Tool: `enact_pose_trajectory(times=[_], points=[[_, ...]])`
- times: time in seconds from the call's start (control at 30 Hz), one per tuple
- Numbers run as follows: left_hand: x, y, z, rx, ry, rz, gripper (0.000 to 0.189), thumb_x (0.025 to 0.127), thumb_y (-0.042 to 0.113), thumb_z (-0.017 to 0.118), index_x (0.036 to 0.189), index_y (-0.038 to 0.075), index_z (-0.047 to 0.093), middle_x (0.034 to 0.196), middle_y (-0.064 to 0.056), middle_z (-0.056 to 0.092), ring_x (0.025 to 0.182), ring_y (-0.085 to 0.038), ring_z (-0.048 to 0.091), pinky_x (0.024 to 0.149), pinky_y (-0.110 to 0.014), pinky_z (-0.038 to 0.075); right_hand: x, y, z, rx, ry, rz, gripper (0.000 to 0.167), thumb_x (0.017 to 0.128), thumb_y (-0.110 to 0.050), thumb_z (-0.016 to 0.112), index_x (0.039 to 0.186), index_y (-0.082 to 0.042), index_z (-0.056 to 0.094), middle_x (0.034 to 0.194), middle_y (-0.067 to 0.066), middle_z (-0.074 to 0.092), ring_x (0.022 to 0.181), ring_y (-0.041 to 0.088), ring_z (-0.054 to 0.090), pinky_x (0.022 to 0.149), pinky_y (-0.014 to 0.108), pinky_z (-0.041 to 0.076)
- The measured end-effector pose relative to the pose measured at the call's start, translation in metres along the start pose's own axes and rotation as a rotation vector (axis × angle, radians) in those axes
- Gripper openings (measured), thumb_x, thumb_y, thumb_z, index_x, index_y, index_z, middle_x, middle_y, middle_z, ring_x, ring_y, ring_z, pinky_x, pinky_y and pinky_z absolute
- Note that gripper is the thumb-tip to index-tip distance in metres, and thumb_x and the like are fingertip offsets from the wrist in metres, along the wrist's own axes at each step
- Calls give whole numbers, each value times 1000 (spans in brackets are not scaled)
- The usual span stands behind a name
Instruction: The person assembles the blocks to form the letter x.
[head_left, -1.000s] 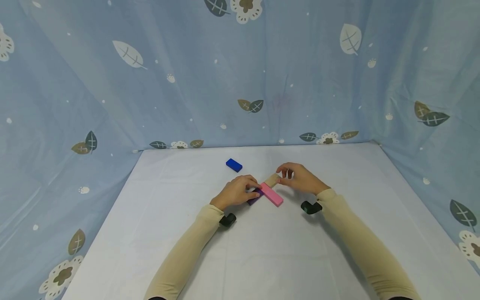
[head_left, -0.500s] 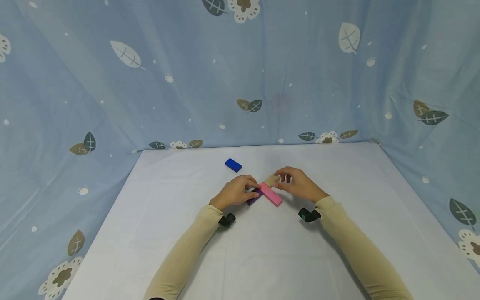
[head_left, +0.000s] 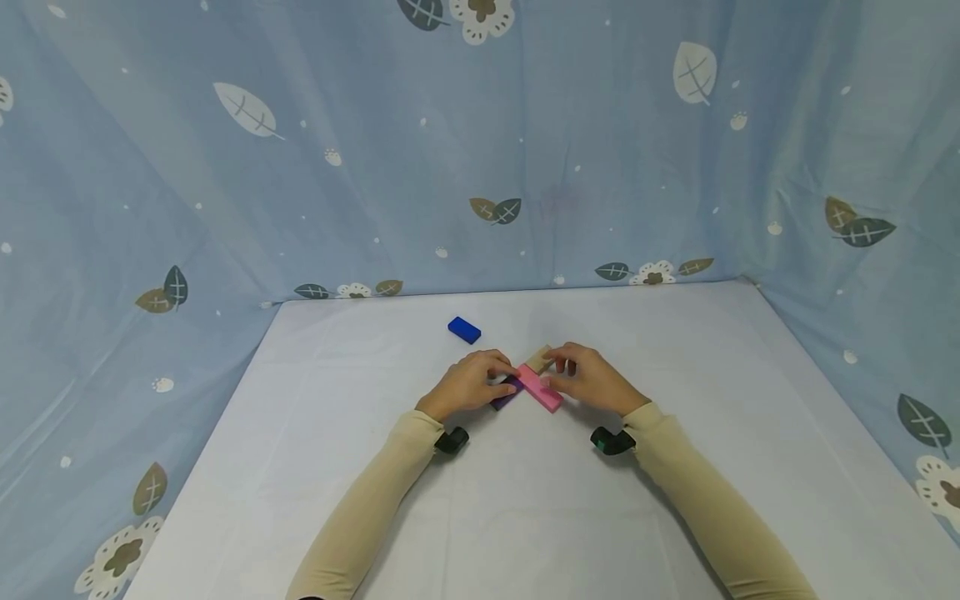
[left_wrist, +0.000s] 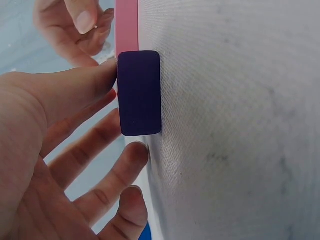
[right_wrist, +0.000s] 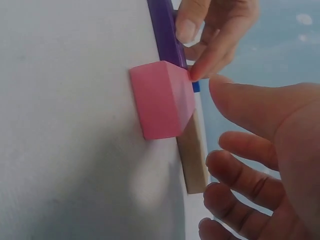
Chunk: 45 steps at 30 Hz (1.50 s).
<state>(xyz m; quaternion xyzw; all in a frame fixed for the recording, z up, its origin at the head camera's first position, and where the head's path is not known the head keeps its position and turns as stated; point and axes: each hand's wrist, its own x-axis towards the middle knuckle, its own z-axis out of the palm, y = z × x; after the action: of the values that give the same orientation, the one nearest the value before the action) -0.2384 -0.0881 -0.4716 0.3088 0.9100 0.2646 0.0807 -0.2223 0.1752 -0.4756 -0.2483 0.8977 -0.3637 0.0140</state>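
Note:
A pink block (head_left: 545,395) lies flat on the white table, slanting toward the lower right. The purple block (head_left: 501,400) meets its left side, and a plain wooden block (head_left: 537,361) stands against its far right side. My left hand (head_left: 467,387) rests its fingertips on top of the purple block (left_wrist: 140,94), with the index fingertip at the pink block's end. My right hand (head_left: 592,381) hovers at the pink block (right_wrist: 159,102), thumb close above it and fingers near the wooden block (right_wrist: 192,160). Whether the right thumb touches is unclear.
A blue block (head_left: 464,330) lies farther back on the white table (head_left: 495,517). Behind the table hangs a blue patterned curtain (head_left: 360,167). Dark wrist cameras sit under both wrists, the right camera (head_left: 612,441) low over the cloth.
My right hand has moved left and nearer to me, from the wooden block's far end to beside the pink block. The left hand stays at the purple block.

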Motion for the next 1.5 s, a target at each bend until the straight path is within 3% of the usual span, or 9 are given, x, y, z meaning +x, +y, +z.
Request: enact_pose_trajectory(times=[0.3, 1.07, 1.5], points=[[0, 1, 0, 18, 3, 13, 30, 97, 30, 74, 125, 19, 77, 127, 2, 70, 106, -16, 65, 87, -37, 56, -1, -3, 2, -60, -31, 28, 41, 93, -21, 77, 130, -3, 69, 93, 3, 62, 81, 15, 52, 66, 25, 45], [-2, -2, 2, -13, -2, 0, 30, 97, 29, 75, 125, 19, 77, 125, 2, 71, 106, -16, 65, 91, -38, 56, -3, -2, 11, 12, -82, 53, 55, 93, -20, 77, 139, 6, 61, 92, 3, 63, 80, 15, 52, 66, 24, 45], [0, -1, -1, -14, -2, 9, 29, 97, 29, 74, 124, 19, 77, 124, 1, 71, 106, -16, 65, 90, -37, 56, -4, -7, 7, 16, -100, 71, 51, 94, -15, 75, 138, 7, 60, 91, 5, 64, 73, 13, 48, 59, 23, 41]])
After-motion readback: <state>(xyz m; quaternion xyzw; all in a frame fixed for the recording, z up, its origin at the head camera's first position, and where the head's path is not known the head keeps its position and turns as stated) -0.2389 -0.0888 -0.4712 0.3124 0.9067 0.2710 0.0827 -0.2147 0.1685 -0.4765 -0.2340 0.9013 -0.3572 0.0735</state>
